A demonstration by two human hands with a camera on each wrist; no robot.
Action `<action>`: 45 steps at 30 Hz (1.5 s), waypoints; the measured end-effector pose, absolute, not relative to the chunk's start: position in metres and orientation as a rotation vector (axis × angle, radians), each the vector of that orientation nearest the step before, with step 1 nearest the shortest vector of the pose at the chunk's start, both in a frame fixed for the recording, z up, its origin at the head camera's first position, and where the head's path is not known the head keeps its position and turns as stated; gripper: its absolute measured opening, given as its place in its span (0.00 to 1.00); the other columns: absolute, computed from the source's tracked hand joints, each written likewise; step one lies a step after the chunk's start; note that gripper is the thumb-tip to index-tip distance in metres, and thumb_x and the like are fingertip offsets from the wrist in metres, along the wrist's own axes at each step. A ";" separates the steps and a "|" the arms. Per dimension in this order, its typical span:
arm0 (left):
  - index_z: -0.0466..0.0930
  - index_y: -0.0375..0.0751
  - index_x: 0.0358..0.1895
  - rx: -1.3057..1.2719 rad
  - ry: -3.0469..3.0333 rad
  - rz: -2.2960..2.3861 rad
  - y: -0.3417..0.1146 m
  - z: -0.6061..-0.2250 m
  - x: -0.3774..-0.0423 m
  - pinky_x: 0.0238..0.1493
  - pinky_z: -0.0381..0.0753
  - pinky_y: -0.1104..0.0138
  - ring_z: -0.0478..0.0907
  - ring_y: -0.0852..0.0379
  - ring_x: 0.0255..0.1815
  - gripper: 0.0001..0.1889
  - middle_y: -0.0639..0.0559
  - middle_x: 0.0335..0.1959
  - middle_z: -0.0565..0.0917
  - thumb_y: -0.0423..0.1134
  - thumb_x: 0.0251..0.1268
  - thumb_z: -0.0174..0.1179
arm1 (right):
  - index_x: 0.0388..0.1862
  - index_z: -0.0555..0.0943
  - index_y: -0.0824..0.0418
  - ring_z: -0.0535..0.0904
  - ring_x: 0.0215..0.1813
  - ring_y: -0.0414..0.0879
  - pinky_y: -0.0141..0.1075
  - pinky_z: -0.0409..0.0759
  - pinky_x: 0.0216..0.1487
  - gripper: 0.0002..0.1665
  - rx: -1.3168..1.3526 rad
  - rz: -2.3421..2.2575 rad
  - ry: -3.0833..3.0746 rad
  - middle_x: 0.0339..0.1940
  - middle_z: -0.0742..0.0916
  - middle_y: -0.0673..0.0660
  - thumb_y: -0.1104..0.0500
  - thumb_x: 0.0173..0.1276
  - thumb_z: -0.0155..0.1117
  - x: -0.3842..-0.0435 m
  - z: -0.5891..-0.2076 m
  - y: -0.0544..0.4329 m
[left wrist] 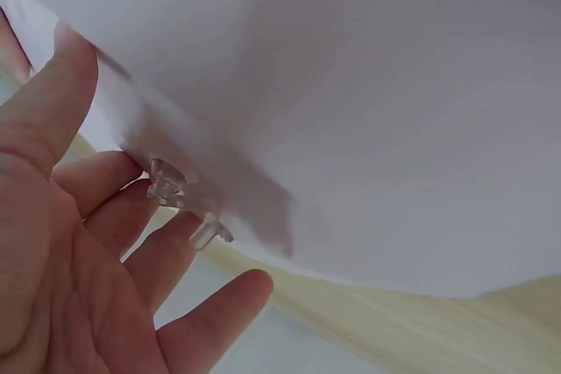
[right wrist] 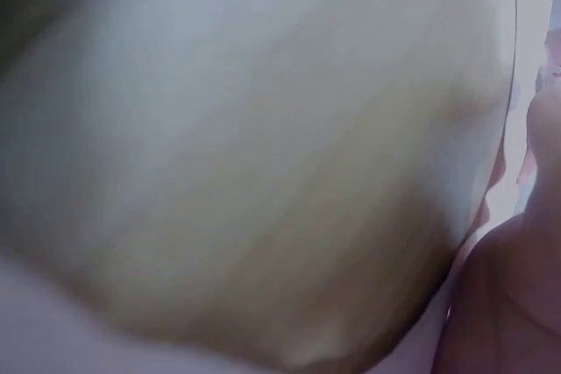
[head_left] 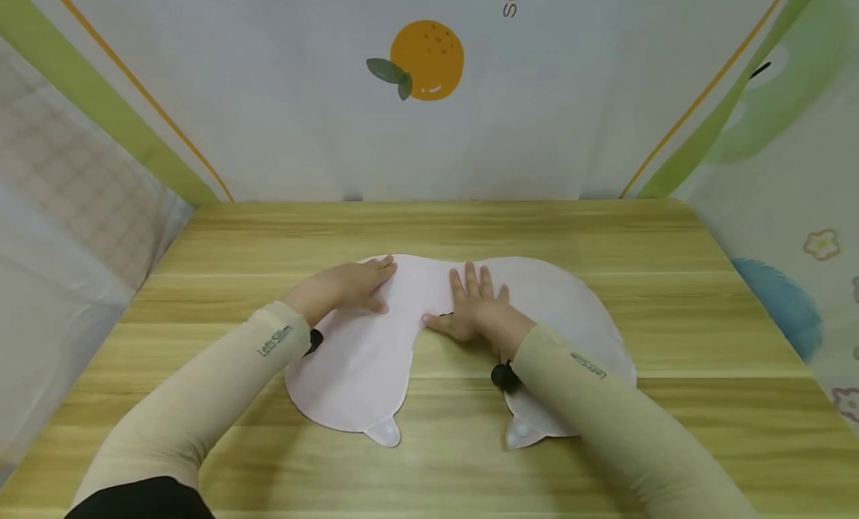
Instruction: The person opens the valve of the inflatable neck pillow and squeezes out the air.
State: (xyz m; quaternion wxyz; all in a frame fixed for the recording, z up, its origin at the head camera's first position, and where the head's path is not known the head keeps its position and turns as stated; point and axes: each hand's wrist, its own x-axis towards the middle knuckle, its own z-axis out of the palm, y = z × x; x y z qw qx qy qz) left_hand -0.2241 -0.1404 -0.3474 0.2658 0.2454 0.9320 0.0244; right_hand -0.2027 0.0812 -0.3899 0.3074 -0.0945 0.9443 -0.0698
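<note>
A flat, pale pink U-shaped inflatable neck pillow [head_left: 362, 377] lies on the wooden table, its two arms pointing toward me. Small tabs [head_left: 384, 432] with round clear dots stick out at the ends. My left hand [head_left: 359, 286] rests on the upper left part, fingers extended. In the left wrist view, a clear plastic valve [left wrist: 166, 183] with its cap shows beside the fingers. My right hand [head_left: 478, 310] lies with spread fingers on the middle bend, thumb at the inner edge. The right wrist view is blurred, with part of the right hand [right wrist: 508, 295] at its edge.
The wooden table [head_left: 456, 474] extends around the pillow on all sides. A white printed curtain [head_left: 295, 131] with an orange hangs behind the far edge, and more fabric [head_left: 792, 213] hangs along the right side. Small black wrist devices [head_left: 505, 378] sit under the sleeves.
</note>
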 end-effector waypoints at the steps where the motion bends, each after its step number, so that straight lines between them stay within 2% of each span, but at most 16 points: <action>1: 0.45 0.31 0.79 0.669 2.519 0.066 -0.141 -0.348 -0.223 0.81 0.48 0.49 0.43 0.40 0.82 0.44 0.36 0.81 0.44 0.47 0.71 0.60 | 0.80 0.24 0.51 0.18 0.80 0.58 0.64 0.30 0.79 0.63 -0.244 -0.186 2.498 0.80 0.26 0.58 0.19 0.66 0.37 -0.202 -0.390 0.083; 6: 0.45 0.30 0.79 0.687 2.526 0.046 -0.142 -0.348 -0.219 0.81 0.48 0.49 0.43 0.39 0.82 0.44 0.36 0.81 0.44 0.47 0.71 0.59 | 0.80 0.24 0.53 0.18 0.81 0.57 0.64 0.30 0.79 0.64 -0.229 -0.183 2.508 0.80 0.27 0.58 0.19 0.65 0.38 -0.199 -0.393 0.093; 11: 0.44 0.30 0.79 0.707 2.534 0.027 -0.141 -0.349 -0.218 0.81 0.49 0.49 0.44 0.39 0.82 0.43 0.36 0.81 0.43 0.47 0.72 0.58 | 0.79 0.22 0.53 0.16 0.80 0.57 0.65 0.27 0.77 0.63 -0.212 -0.191 2.489 0.79 0.25 0.57 0.18 0.65 0.34 -0.197 -0.391 0.107; 22: 0.44 0.31 0.79 0.683 2.545 0.071 -0.143 -0.354 -0.216 0.81 0.47 0.48 0.42 0.39 0.82 0.43 0.37 0.81 0.43 0.47 0.73 0.57 | 0.79 0.21 0.53 0.15 0.79 0.59 0.75 0.25 0.70 0.67 -0.145 -0.234 2.501 0.79 0.24 0.59 0.15 0.61 0.33 -0.195 -0.400 0.124; 35: 0.44 0.35 0.80 0.679 2.562 0.070 -0.147 -0.355 -0.214 0.80 0.49 0.47 0.42 0.40 0.82 0.42 0.38 0.82 0.43 0.50 0.74 0.56 | 0.81 0.27 0.59 0.21 0.81 0.61 0.77 0.26 0.69 0.67 -0.126 -0.314 2.532 0.80 0.28 0.63 0.17 0.64 0.36 -0.177 -0.385 0.144; 45: 0.42 0.36 0.80 0.655 2.551 0.091 -0.148 -0.355 -0.215 0.81 0.47 0.47 0.40 0.42 0.83 0.44 0.41 0.82 0.42 0.50 0.73 0.57 | 0.81 0.28 0.59 0.19 0.78 0.71 0.82 0.33 0.65 0.59 -0.056 -0.329 2.523 0.79 0.28 0.68 0.26 0.72 0.40 -0.170 -0.376 0.155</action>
